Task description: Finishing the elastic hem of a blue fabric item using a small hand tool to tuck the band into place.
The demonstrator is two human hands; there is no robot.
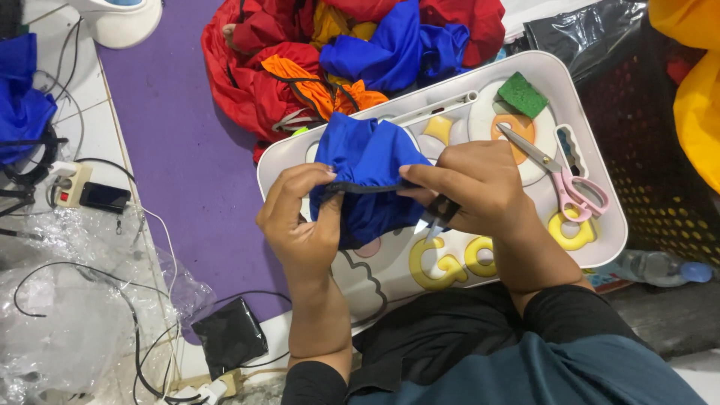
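My left hand (298, 217) and my right hand (472, 184) both pinch the black-trimmed edge of a blue fabric piece (366, 161), stretched between them over a white lap tray (600, 217). My right hand also holds a small black-handled thread snipper (441, 214), its blade pointing down below the fingers. Pink-handled scissors (559, 172) lie on the tray just right of my right hand.
A pile of red, orange, yellow and blue fabric (337, 52) lies beyond the tray on a purple mat (180, 150). A green sponge (522, 94) sits on the tray. Left are a power strip (69, 184), cables and clear plastic (67, 315). A black crate (652, 165) stands right.
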